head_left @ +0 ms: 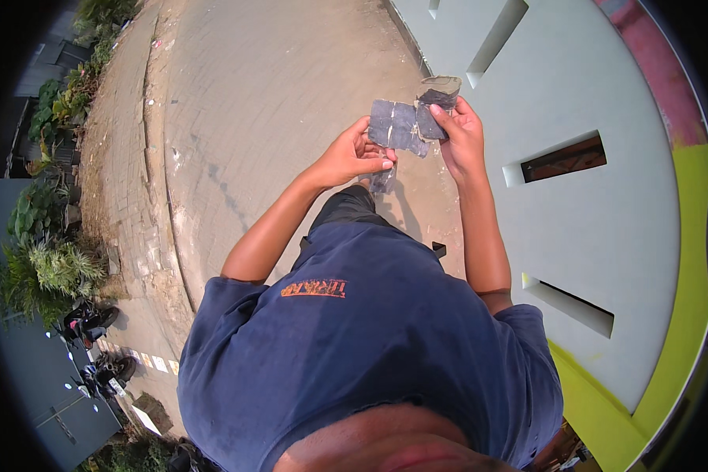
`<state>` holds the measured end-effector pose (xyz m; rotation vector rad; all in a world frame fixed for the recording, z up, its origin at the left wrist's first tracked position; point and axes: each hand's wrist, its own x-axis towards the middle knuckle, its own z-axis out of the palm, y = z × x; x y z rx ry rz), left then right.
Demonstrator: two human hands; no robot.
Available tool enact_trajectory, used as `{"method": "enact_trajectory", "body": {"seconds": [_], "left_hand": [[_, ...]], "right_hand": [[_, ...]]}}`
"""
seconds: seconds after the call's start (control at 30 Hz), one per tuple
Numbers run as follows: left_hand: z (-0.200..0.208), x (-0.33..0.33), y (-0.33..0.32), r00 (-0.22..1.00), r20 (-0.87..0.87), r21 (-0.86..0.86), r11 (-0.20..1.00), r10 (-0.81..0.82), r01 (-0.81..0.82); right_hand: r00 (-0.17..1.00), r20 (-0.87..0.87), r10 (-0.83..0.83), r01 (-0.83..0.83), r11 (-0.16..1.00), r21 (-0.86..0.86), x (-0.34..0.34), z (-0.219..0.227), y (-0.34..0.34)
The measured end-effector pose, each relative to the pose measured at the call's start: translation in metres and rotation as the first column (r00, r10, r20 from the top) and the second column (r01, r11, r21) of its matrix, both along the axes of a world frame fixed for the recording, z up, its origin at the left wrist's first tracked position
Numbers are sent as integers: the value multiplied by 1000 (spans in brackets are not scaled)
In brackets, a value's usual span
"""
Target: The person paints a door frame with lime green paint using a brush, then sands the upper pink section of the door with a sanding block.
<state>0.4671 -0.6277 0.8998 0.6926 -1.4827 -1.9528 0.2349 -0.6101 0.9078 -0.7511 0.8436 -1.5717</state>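
Note:
A worn, dark grey sheet that looks like sandpaper [401, 126] is stretched between my hands in front of my body. Pale cracks run along its folds, and its edges are ragged. My left hand [358, 155] pinches the left end, where a narrow flap hangs below the fingers. On the other side my right hand [460, 138] grips the right end, thumb on top. A folded-over piece with a lighter, brownish face stands up at that end. Some fingertips are hidden behind the sheet.
To my right rises a pale grey wall [637, 236] with slot-like openings and a yellow-green band. Paved ground [267, 71] runs ahead and to the left, edged by a low curb [165, 204]. Plants [63, 267] and parked motorcycles [106, 374] line the far left.

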Motion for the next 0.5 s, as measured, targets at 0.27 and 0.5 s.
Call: {"method": "enact_trajectory", "body": {"seconds": [0.27,0.5], "left_hand": [[-42,-59,-155,968,-190,172,965,-164,197],[-70,-145,-216,980,-114,204,962,-161,182]], "right_hand": [[965,-102,-243,238,970,-59,-79,-19,-88],[932,-59,-358,362,922,138,-102,-48,-106]]}}
